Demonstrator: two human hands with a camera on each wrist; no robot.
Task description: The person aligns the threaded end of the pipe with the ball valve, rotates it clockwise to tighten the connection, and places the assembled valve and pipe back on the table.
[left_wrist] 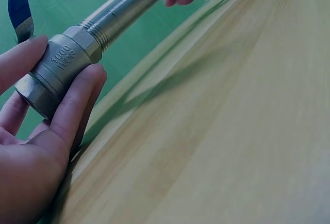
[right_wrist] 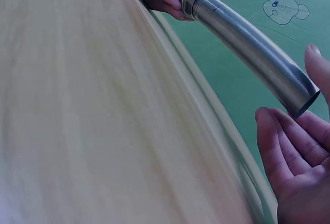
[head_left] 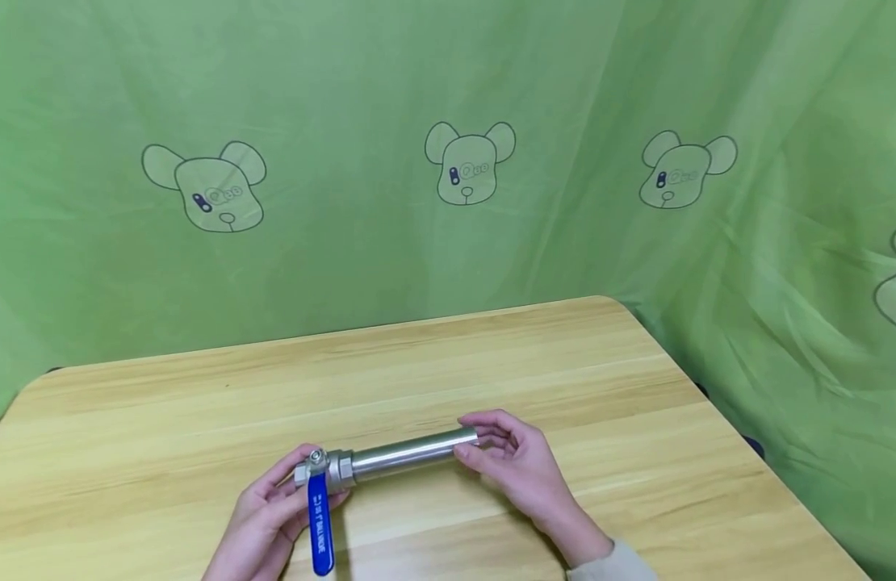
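gripping valve in left hand, right hand unclenched around pipe end, table's far edge well beyond

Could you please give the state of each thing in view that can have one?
Left grip, holding the ball valve.
Blue lever handle, crosswise to the metal pipe.
Ball valve, probably closed, judging by the handle.
Metal pipe, joined to the valve, threads partly exposed, free end open.
Right grip, around the pipe's free end, contact unclear.
Green fabric, hanging.
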